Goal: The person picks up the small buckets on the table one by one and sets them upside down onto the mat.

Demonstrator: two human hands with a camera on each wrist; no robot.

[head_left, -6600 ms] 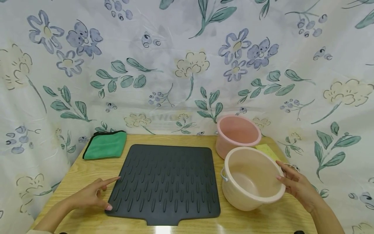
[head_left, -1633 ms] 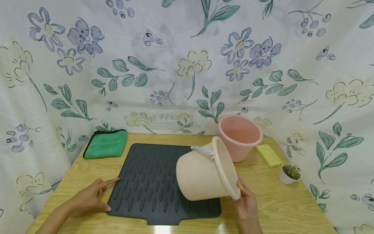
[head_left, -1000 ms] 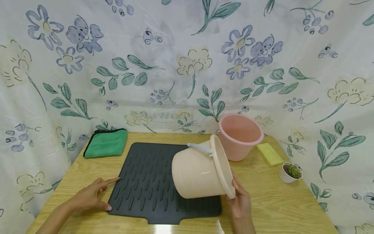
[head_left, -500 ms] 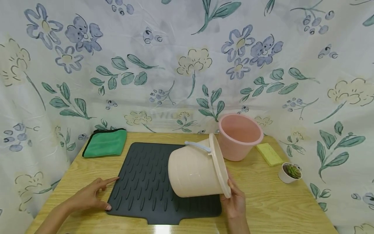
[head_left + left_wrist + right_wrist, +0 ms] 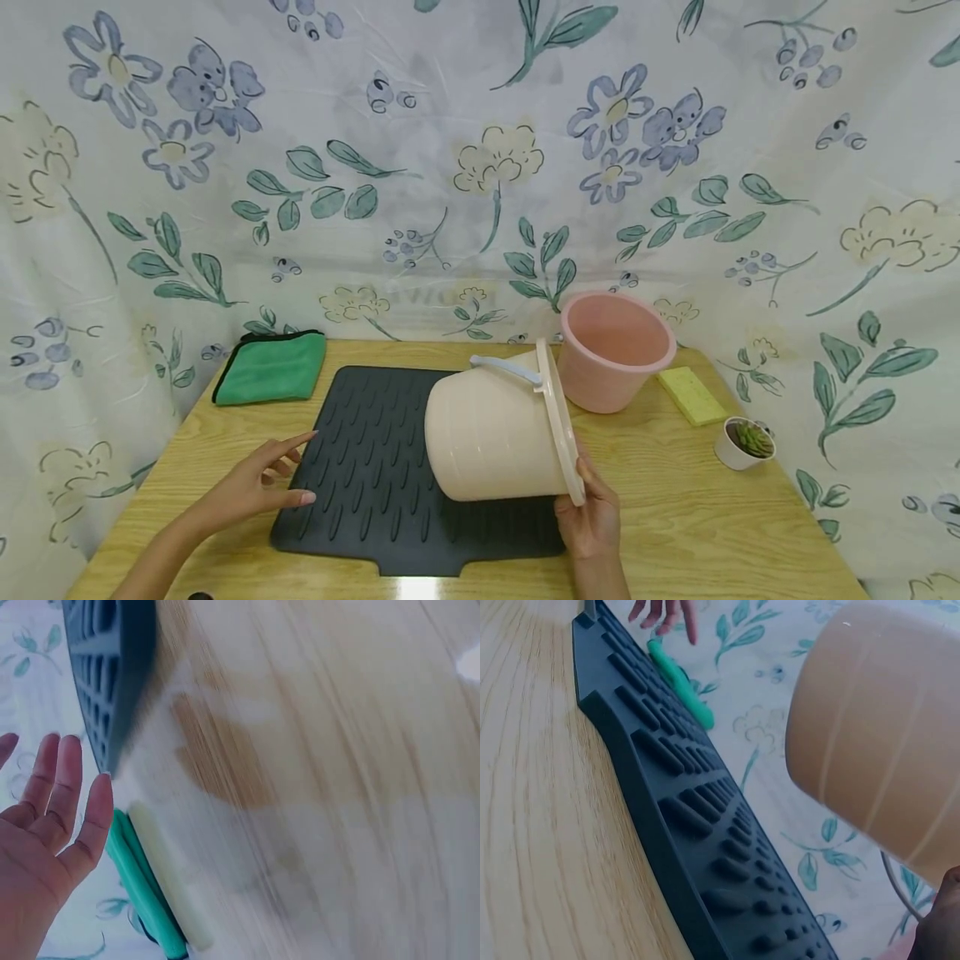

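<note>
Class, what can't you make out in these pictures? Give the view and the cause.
- Inside of the cream bucket: head view, its mouth is turned away.
- Part of the dark mat: head view, behind the cream bucket.
- Most of the right hand: right wrist view, cut off by the frame's corner.
- Part of the left hand: left wrist view, cut off by the left edge.

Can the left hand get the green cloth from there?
Probably yes: the left hand holds nothing, and in the head view only wooden table shows between it and the green cloth.
</note>
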